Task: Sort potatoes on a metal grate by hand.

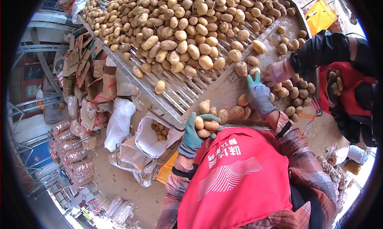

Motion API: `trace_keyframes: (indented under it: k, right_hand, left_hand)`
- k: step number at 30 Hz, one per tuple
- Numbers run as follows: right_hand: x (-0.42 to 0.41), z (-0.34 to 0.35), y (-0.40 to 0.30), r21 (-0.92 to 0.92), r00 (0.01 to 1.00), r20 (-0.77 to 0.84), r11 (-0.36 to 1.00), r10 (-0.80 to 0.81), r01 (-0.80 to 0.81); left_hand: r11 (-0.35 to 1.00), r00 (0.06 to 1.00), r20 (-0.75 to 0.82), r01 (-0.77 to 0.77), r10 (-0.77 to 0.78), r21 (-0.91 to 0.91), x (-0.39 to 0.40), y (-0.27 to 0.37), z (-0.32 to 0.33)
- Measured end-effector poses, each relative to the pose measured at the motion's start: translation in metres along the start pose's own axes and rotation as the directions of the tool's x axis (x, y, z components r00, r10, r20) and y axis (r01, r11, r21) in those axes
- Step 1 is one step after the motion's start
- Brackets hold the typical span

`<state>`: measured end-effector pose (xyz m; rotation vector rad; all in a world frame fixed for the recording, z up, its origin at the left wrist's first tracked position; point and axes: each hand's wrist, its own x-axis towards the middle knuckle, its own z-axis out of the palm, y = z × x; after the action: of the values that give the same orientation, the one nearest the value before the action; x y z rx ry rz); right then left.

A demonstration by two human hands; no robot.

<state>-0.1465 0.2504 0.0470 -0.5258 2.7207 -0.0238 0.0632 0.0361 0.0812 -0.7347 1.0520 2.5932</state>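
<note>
My left hand [195,133], in a teal-and-grey knit glove, is closed around several small potatoes [211,125] above the near edge of the metal sorting table. More potatoes [204,106] lie just past its fingers. My right hand [258,93], gloved the same way, reaches across the flat metal tray [221,94]. Two of its fingers are spread at a potato [254,71]; the palm side is hidden, so a grip cannot be made out. Loose potatoes [237,111] lie beside that wrist. Beyond, a large heap of potatoes [179,34] covers the slatted rack [176,93].
A co-worker's hand [276,73] is close to my right hand. Their other gloved hand [334,82] holds potatoes by a red apron. A white-lined bin [149,136] with potatoes stands below left. Flattened cardboard [73,58] and filled bags [77,154] are stacked farther left.
</note>
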Motion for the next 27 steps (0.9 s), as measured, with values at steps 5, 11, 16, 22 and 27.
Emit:
trace_keyframes:
  k: [5, 11, 16, 22, 27]
  right_hand:
    - [0.023, 0.014, 0.022, 0.735, 0.992, -0.094, 0.667, -0.081, 0.124]
    - [-0.030, -0.041, -0.085, 0.942, 0.760, -0.100, 0.186, -0.642, 0.281]
    - [-0.022, -0.030, -0.103, 0.700, 0.555, -0.262, 0.240, -0.790, 0.672]
    - [0.050, -0.028, -0.058, 0.613, 0.875, -0.348, 0.624, -0.337, 0.484]
    - [0.106, -0.004, -0.057, 0.365, 0.822, -0.458, 0.772, -0.338, 0.520]
  left_hand:
    - [0.935, 0.994, -0.047, 0.079, -0.101, -0.346, -0.007, -0.009, -0.014]
    - [0.872, 0.938, -0.142, -0.229, 0.316, 0.434, 0.011, -0.042, -0.047]
    - [0.972, 0.980, 0.045, -0.199, 0.195, 0.127, -0.005, -0.013, -0.030]
    - [0.652, 0.946, -0.067, -0.269, 0.318, -0.709, -0.085, -0.018, -0.103]
    - [0.655, 0.721, -0.687, -0.477, -0.090, -0.586, -0.128, -0.022, -0.212]
